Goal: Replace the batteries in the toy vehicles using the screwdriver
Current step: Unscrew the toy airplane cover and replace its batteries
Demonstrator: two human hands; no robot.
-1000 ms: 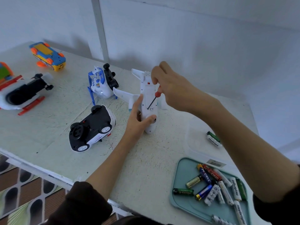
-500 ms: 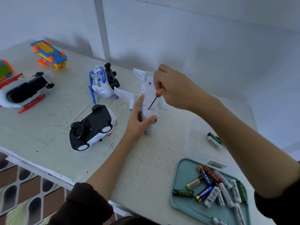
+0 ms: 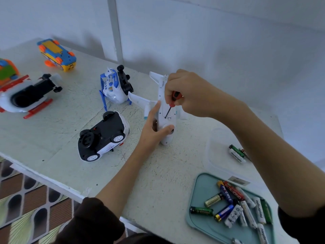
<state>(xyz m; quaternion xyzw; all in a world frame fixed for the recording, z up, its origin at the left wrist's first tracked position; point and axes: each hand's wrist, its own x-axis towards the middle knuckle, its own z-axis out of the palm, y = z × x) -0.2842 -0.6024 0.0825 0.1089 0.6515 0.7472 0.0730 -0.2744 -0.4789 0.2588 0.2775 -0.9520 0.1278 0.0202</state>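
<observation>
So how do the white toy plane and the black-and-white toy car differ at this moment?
The white toy plane is being worked on: the left hand grips its nose end while the right hand holds a red-handled screwdriver with its tip on the underside panel. The black-and-white toy car lies untouched on the table. The plane's underside is white, the car's black. Both have their undersides turned up.

My left sleeve (image 3: 91, 221) is dark brown, bunched near the elbow; my right sleeve (image 3: 306, 224) is the same dark cloth. Both forearms are bare.
</observation>
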